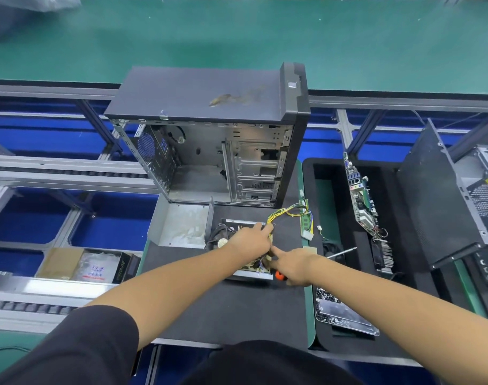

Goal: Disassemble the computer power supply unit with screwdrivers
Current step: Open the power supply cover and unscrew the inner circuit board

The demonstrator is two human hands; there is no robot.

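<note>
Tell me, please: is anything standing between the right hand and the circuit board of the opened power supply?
Nothing visible does. The right hand, gripping an orange-handled screwdriver, already reaches the board. The left hand rests on the unit beside it, at the yellow wire bundle, not across the right hand's path. The contact point itself is hidden.

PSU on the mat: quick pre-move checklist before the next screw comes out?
1. PSU cover off, set aside left: ok.
2. Left hand steadying the unit at the cable bundle: ok.
3. Right hand gripping the orange-handled screwdriver: ok.
4. Tip seated on a screw: cannot tell, hidden by hands.
5. Wires clear of the tip: cannot tell.
</note>
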